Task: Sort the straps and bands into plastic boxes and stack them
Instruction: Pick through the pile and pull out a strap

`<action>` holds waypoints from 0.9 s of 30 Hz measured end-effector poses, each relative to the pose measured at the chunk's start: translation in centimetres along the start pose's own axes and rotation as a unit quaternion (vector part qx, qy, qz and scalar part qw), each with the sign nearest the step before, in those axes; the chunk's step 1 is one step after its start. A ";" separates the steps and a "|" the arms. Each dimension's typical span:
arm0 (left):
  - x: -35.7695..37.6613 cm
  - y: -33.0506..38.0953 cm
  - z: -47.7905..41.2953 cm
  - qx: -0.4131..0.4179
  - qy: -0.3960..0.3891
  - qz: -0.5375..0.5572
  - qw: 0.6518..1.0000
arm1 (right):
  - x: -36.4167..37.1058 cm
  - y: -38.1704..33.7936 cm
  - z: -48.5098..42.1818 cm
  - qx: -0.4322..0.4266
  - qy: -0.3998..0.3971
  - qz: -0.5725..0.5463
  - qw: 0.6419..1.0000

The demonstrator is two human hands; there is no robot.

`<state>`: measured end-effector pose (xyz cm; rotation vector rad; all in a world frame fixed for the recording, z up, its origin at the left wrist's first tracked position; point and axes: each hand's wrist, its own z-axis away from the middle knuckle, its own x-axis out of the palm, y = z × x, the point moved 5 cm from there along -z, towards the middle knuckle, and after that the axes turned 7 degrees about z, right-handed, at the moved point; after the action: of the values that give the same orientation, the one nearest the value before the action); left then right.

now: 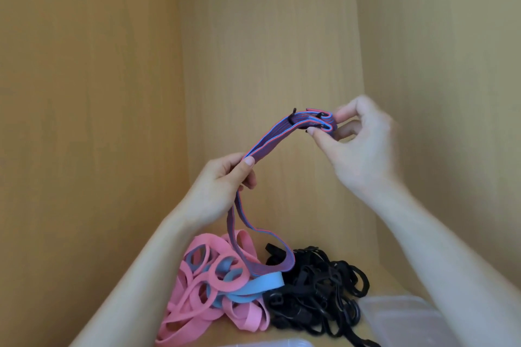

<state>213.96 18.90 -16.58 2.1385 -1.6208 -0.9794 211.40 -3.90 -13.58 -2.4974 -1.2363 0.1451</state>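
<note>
a: where's the strap?
b: purple strap (pixel 282 141) is up in the air between my hands. right hand (pixel 363 146) pinches its folded end, thumb and fingertips closed on it. left hand (pixel 222 189) grips it lower down, thumb on top. the tail hangs onto the pile.
a: below?
b: pink bands (pixel 197 298), a blue band (pixel 253 284) across them, black straps (pixel 318 293) touching. clear plastic box (pixel 403 315) beside those, right.

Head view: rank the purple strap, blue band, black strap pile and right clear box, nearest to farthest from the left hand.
1. Purple strap: gripped in the left hand.
2. Blue band: below it.
3. Black strap pile: lower right.
4. Right clear box: far lower right.
</note>
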 end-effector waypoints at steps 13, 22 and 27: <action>-1.2 2.4 -0.1 0.092 0.045 0.068 0.992 | -1.2 -2.7 -0.4 -0.050 0.066 -0.067 0.994; 0.7 1.3 0.3 -0.007 -0.031 0.029 0.999 | 1.0 -1.1 0.6 -0.042 -0.041 -0.037 0.998; 1.0 2.6 0.4 0.042 -0.005 0.034 0.999 | 2.5 -1.6 1.7 -0.068 -0.126 -0.022 0.989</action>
<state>211.97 17.18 -15.70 2.1211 -1.7565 -0.9180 211.35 -0.64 -14.44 -2.6291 -1.4431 0.3869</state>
